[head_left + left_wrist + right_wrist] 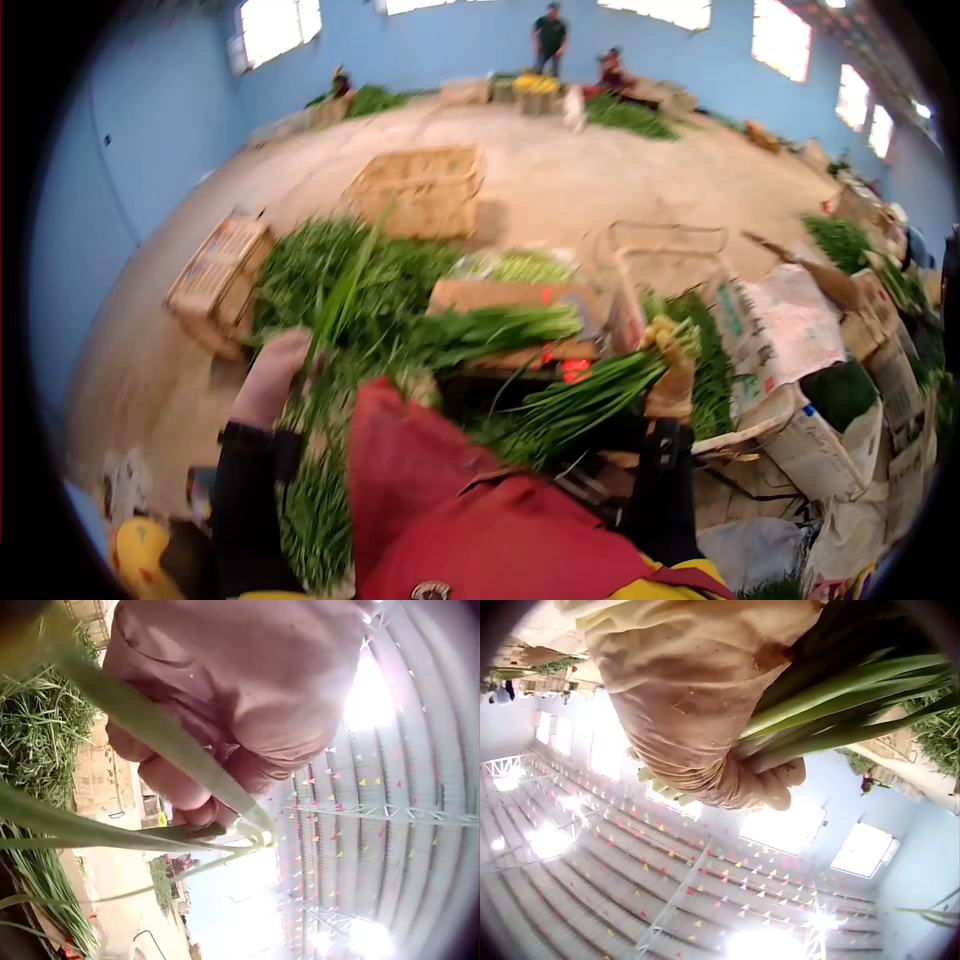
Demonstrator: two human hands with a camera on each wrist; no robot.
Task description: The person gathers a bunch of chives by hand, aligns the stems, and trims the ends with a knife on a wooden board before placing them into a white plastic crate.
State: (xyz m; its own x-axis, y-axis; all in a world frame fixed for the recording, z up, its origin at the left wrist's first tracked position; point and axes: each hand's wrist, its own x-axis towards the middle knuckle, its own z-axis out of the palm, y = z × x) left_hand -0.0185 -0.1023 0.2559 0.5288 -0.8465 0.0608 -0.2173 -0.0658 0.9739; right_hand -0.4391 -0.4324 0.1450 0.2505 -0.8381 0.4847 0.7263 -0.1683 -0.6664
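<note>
In the head view, the left hand (pixel 285 365), between 8 and 9 o'clock from centre, is blurred; its fingers cannot be separated from the greens behind. The right hand (pixel 672 385), between 3 and 4 o'clock, is partly covered by the stalk bundle (pixel 580 400). A red apron (pixel 470 530) at 6 o'clock conceals the surface beneath it. The dark lens rim cuts off the outer scene. Lettering on the white carton (pixel 750 345) at 3 o'clock is illegible.

The left wrist view supplies the missing detail: curled fingers, grip clamped on long leaves (pixel 165 742), with a pale junction just beyond the fingertips. The back of that hand is cut off at 12 o'clock.

The right wrist view shows the right grip clamped around the bundle, its fingertips exposed; the pale ends are mostly behind the hand. The head view shows these ends projecting from the grip toward 1 o'clock, and the leaves running toward 8 o'clock. Both wrist views show a broad flag-hung ceiling (pixel 667 877).
</note>
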